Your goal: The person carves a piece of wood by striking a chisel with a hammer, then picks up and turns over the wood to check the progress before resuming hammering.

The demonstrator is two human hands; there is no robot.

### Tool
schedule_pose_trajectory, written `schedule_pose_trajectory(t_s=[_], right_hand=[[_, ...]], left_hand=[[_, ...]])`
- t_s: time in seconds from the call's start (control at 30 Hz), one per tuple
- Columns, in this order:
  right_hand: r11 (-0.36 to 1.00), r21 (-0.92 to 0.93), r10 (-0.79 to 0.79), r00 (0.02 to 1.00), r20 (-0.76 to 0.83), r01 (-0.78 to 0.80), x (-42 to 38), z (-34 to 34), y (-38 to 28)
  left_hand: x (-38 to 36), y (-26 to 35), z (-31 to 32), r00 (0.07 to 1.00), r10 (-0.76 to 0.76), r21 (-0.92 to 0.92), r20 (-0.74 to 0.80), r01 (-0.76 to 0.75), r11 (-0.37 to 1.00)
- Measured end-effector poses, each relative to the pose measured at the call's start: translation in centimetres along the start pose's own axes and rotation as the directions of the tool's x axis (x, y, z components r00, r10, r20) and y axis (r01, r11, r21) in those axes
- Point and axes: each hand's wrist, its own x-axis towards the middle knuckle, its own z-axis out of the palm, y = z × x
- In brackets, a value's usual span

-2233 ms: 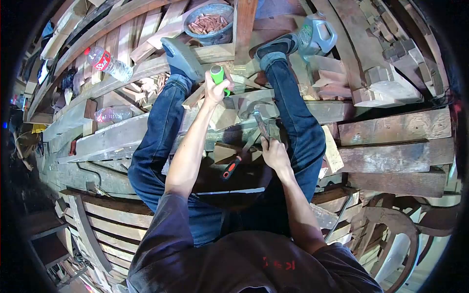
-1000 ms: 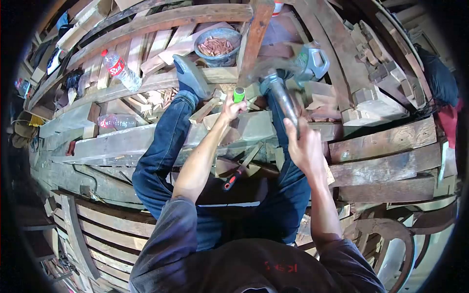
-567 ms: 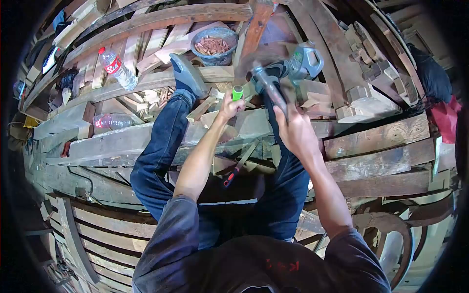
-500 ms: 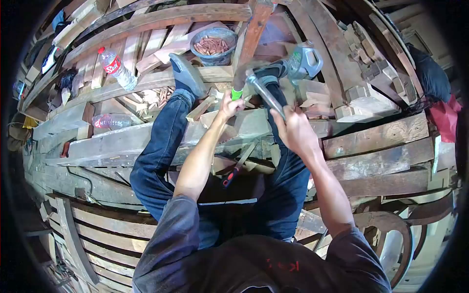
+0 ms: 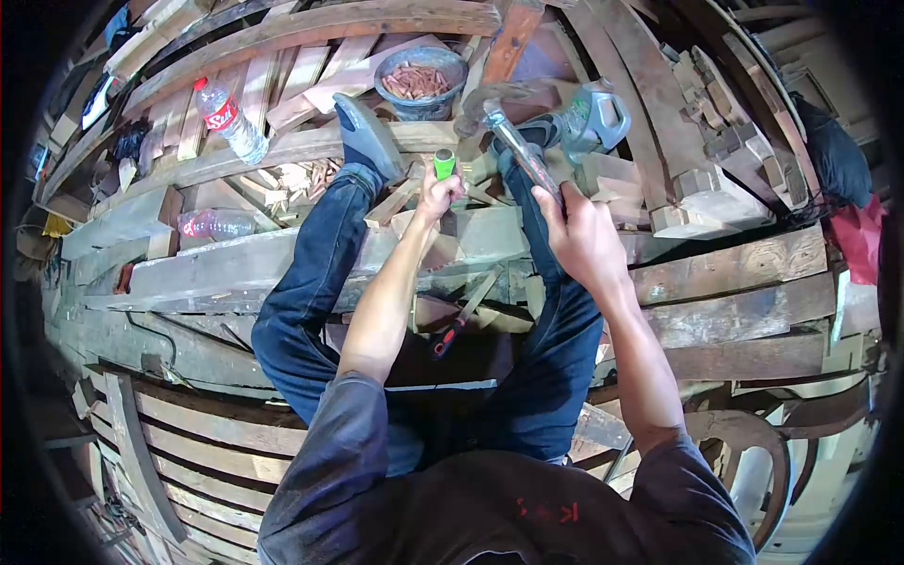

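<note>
Left hand (image 5: 435, 196) is wrapped tight round the green-handled chisel (image 5: 443, 166), holding it upright on the wood block (image 5: 485, 235) between the knees. Right hand (image 5: 581, 234) is clenched on the hammer (image 5: 516, 141), head raised just right of the chisel top. Bowl of wood pegs (image 5: 420, 83) sits beyond the chisel, red-handled tool (image 5: 446, 336) lies on the near side.

single head-worn fisheye view, looking steeply down and forward over the person's own lap, close above stacked weathered timber planks (image 5: 744, 264).
</note>
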Motion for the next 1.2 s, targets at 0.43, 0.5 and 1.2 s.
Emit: schedule_pose_trajectory(t_s=[0.43,0.5,1.2], right_hand=[[0.969,-0.154,-0.208,0.973,-0.096,0.192,0.3,2.4,1.1],[0.960,-0.150,-0.243,0.970,-0.029,0.236,1.0,3.1,2.3],[0.970,-0.127,-0.207,0.978,0.010,0.207,1.4,1.4,0.5]], left_hand=[[0.1,0.4,0.2,1.000,0.015,0.011,0.008,-0.015,1.000],[0.0,0.2,0.3,1.000,-0.010,0.005,-0.015,0.010,1.000],[-0.1,-0.1,0.0,0.999,-0.022,-0.027,-0.043,0.021,0.999]])
